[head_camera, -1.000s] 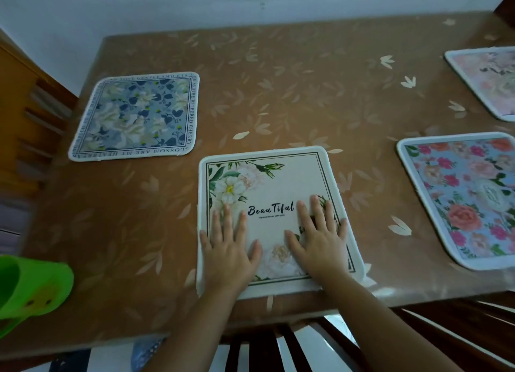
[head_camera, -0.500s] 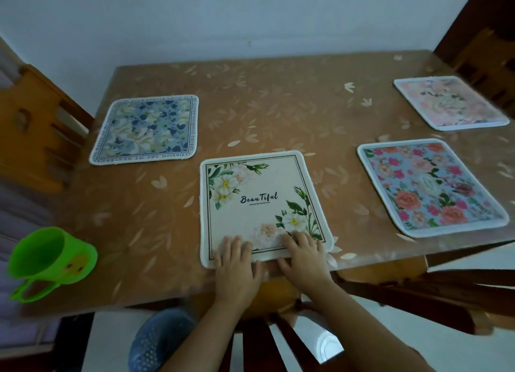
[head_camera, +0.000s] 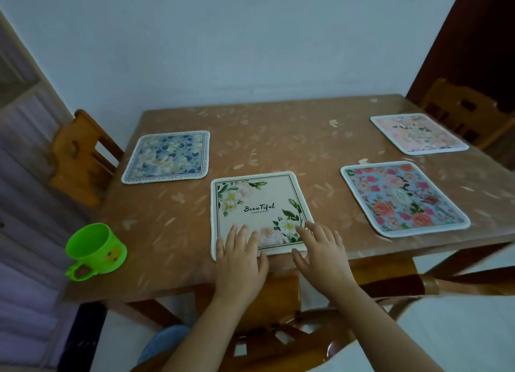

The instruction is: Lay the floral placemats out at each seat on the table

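Several floral placemats lie flat on the brown table (head_camera: 278, 137). A cream placemat (head_camera: 259, 204) printed "Beautiful" sits at the near edge. My left hand (head_camera: 241, 257) lies flat with its fingers on that mat's near left corner. My right hand (head_camera: 322, 249) is spread over the mat's near right corner, fingers straight. A blue-and-white placemat (head_camera: 167, 157) lies at the left side. A blue placemat with pink roses (head_camera: 404, 199) lies at the near right, and a pale pink placemat (head_camera: 418, 133) at the far right.
A green plastic cup (head_camera: 94, 250) with a handle stands at the table's near left corner. Wooden chairs stand at the left (head_camera: 80, 160), at the far right (head_camera: 471, 112) and right below my hands (head_camera: 278, 316). A pale wall runs behind the table.
The view has pulled back and up from the table. Both hands have slid from the middle of the cream mat toward its near edge.
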A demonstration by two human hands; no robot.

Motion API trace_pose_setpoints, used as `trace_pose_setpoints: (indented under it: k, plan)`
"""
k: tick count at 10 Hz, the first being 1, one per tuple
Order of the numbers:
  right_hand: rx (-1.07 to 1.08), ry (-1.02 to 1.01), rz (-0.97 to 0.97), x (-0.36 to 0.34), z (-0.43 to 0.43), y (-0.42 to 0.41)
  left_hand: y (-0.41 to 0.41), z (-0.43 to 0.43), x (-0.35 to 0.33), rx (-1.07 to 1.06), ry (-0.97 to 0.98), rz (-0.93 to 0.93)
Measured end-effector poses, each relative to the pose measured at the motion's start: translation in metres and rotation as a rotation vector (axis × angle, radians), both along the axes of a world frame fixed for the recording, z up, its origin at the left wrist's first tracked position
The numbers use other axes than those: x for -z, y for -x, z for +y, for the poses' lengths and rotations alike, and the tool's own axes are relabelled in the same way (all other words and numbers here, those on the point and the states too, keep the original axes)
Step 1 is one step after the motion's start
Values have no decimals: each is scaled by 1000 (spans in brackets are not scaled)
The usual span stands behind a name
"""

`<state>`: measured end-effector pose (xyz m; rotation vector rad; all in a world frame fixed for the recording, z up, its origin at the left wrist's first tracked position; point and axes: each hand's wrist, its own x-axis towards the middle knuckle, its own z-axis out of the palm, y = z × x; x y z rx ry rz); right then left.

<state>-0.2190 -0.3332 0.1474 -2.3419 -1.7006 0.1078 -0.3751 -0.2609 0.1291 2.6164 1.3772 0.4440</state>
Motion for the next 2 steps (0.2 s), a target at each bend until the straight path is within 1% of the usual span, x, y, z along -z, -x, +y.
trace_pose_setpoints:
  k: [1,2]
  plan:
    - [-11,-56,27,-19,-14,9,10,-20,-15,-13,4,-61]
    - [-15,-114,-9,-30,-29,13,17,-40,-23,-32,-33,-138]
